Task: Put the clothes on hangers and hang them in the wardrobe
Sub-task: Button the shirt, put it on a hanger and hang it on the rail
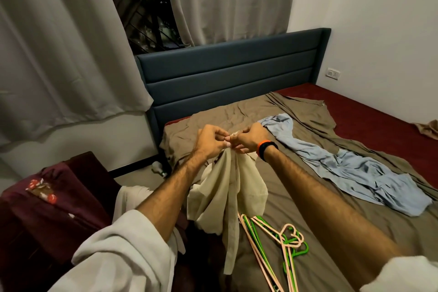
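Above the bed (308,208), left hand (211,141) and right hand (246,138) pinch a cream shirt's (227,187) top; hangers (272,244) lie below; blue shirt (343,168) beside.

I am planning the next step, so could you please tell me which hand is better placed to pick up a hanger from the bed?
Probably the right hand. The pink and green hangers lie on the bed under the right forearm, right of the hanging cream shirt that both hands pinch; the left hand would have to cross it.

Cream shirt (227,187), pale blue garment (350,173), pink and green hangers (272,244), olive-brown sheet (308,232), red mattress (369,116), teal headboard (232,73)
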